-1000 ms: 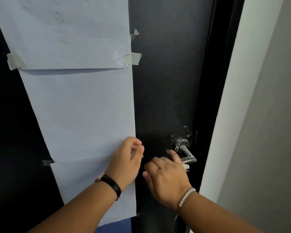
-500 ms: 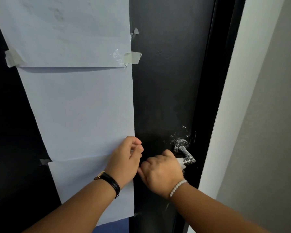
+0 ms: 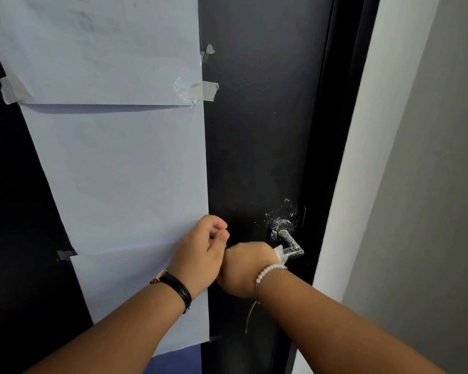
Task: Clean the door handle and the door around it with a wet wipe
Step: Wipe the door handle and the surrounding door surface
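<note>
A black door (image 3: 257,136) carries a metal lever handle (image 3: 288,242) speckled with white residue, and more white specks dot the door just above its round base. My right hand (image 3: 245,268) is closed around the lever's inner end with a white wet wipe (image 3: 280,253) showing between fingers and lever. My left hand (image 3: 201,253) rests loosely curled against the door at the edge of the taped paper, touching my right hand, holding nothing I can see.
Large pale sheets of paper (image 3: 119,163) are taped over the door's left part with strips of tape (image 3: 204,90). A black door frame (image 3: 333,147) runs along the right, then a white and grey wall (image 3: 416,184).
My right hand moved up and left from below the lever, closed into a fist around the lever with the wipe. My left hand stayed in place.
</note>
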The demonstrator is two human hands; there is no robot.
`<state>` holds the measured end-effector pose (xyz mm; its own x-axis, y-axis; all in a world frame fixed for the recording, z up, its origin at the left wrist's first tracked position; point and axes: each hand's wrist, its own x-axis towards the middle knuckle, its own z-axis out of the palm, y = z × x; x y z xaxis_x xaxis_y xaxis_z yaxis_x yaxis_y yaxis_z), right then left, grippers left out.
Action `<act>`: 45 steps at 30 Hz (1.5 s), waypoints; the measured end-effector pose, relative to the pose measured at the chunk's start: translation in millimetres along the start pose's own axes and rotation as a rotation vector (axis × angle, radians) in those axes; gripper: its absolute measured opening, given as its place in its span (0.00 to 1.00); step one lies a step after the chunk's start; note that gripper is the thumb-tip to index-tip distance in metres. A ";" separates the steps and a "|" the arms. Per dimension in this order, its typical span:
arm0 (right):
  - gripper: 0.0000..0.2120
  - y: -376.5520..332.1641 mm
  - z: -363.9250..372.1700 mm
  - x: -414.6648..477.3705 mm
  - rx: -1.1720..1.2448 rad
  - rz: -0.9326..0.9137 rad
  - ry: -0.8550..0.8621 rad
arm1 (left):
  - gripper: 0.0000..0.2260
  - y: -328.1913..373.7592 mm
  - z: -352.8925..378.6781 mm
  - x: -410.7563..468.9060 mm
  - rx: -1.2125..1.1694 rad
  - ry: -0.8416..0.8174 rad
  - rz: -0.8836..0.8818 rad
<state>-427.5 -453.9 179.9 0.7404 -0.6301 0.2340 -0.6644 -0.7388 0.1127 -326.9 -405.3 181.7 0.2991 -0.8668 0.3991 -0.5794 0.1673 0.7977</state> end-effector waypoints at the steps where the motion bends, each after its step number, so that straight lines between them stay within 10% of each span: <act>1: 0.15 0.6 -0.4 0.3 -0.003 -0.002 -0.003 | 0.05 0.9 0.0 -0.6 0.006 0.001 0.001; 15: 0.15 -0.7 38.7 -14.4 -0.201 0.045 0.609 | 0.07 0.7 -9.6 -9.0 0.020 0.020 0.000; 19: 0.09 -5.7 44.6 -28.6 -0.034 0.043 0.554 | 0.05 -0.7 -12.6 -12.3 0.025 0.027 0.016; 25: 0.28 4.5 40.7 -52.1 -0.015 -0.048 0.361 | 0.04 -6.9 -9.5 -13.2 0.032 0.020 0.010; 32: 0.13 19.7 31.2 -50.4 -0.154 -0.027 0.364 | 0.04 -9.3 -2.5 -12.6 0.035 0.017 0.017; 45: 0.19 33.6 7.4 -28.0 -0.269 -0.063 0.118 | 0.07 -1.0 25.4 2.8 0.157 -0.102 -0.022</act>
<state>-469.8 -462.9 170.0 0.7744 -0.5416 0.3270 -0.6325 -0.6758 0.3784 -344.7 -419.8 170.5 0.2388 -0.9140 0.3279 -0.6871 0.0796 0.7222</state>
